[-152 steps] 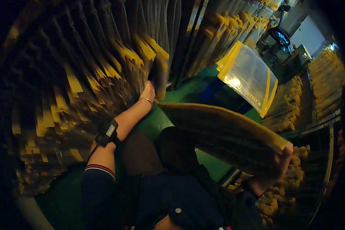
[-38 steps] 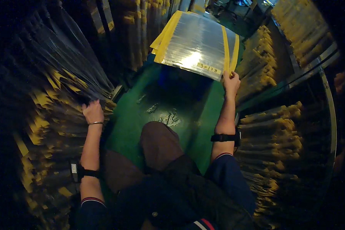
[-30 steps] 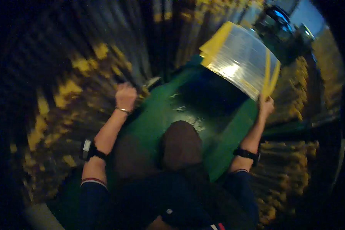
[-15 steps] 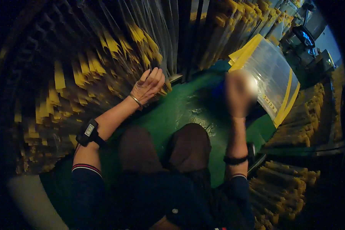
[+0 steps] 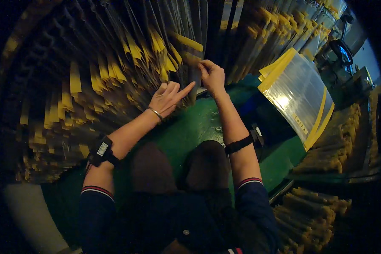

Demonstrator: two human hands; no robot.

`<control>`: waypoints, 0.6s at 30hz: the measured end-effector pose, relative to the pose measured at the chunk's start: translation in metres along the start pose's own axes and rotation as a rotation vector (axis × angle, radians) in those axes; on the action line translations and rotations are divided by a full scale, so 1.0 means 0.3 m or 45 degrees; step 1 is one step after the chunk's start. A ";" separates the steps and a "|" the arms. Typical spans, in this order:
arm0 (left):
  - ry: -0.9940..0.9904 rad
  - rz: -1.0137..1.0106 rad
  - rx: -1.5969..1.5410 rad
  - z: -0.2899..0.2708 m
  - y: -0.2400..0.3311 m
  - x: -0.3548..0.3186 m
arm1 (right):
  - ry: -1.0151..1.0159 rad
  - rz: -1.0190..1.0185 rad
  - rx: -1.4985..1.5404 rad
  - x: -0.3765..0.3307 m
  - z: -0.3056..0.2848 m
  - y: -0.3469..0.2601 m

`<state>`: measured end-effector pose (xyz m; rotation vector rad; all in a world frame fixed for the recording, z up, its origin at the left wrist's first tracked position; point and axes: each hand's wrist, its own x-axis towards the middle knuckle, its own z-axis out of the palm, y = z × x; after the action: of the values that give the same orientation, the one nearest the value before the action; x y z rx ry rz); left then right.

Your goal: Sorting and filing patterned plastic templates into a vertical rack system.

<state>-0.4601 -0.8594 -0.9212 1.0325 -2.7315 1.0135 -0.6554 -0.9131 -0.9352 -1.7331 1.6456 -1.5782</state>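
Passage runs over green floor (image 5: 193, 127), between knees (image 5: 207, 163) and yellow-edged clear sheets (image 5: 293, 91); right forearm (image 5: 234, 122) cuts across. Left side: yellow-tipped hanging sheets (image 5: 133, 53) packed close, only narrow slits between.

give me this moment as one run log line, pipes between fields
right hand: pinching hanging sheet edge | left hand: index finger extended toward same sheet | yellow-edged clear sheets: farther right, untouched
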 end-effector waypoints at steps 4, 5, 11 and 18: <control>0.162 -0.137 0.153 0.033 0.015 0.026 | 0.010 0.008 -0.059 0.004 -0.001 -0.025; 0.144 -0.120 0.171 0.052 0.009 0.021 | 0.012 0.010 -0.059 0.005 -0.002 -0.027; 0.192 -0.044 0.289 0.092 0.003 -0.006 | 0.018 0.027 -0.050 0.007 -0.009 -0.014; 0.149 -0.051 0.324 0.120 0.021 -0.002 | 0.013 0.055 -0.094 0.014 -0.010 0.004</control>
<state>-0.4572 -0.8771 -0.9530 1.0182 -2.5260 1.3951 -0.6596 -0.9156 -0.9328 -1.7153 1.7555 -1.5278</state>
